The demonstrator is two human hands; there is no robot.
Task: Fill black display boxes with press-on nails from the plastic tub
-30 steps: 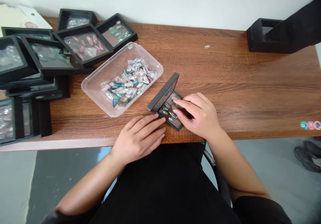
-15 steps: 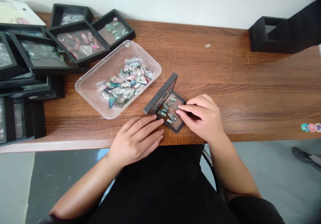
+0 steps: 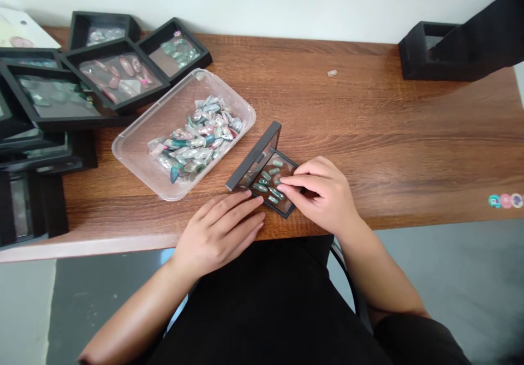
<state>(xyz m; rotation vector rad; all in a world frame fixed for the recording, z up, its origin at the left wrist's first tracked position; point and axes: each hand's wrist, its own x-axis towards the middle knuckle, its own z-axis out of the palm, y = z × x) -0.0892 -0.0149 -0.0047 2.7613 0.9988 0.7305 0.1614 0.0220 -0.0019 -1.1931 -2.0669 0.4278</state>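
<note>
A small black hinged case (image 3: pixel 290 210) stands open in front of me, its lid (image 3: pixel 256 155) raised on the left. Several green press-on nails (image 3: pixel 261 187) lie spread over its clear inner sheet. My right hand (image 3: pixel 323 193) reaches in from the right, thumb and forefinger pinched at one green nail (image 3: pixel 277 180), partly covered by the fingertips. My left hand (image 3: pixel 221 234) rests open with fingers stretched out, its fingertips at the case's near left edge. Beyond it, a clear plastic tub (image 3: pixel 135 155) holds a heap of mixed press-on nails (image 3: pixel 200 141).
Black display cases (image 3: pixel 117 73) with nails inside are piled at the left. Another black case (image 3: pixel 421 54) stands at the back right, beside a black object. A small clear piece (image 3: pixel 332 73) lies on the wooden table (image 3: pixel 368 130). Round stickers (image 3: pixel 506 201) sit near the right edge.
The whole view has shifted slightly, so the table's things sit a little further left. My right fingers remain pinched at the same nail. The shoe at the right has left the view.
</note>
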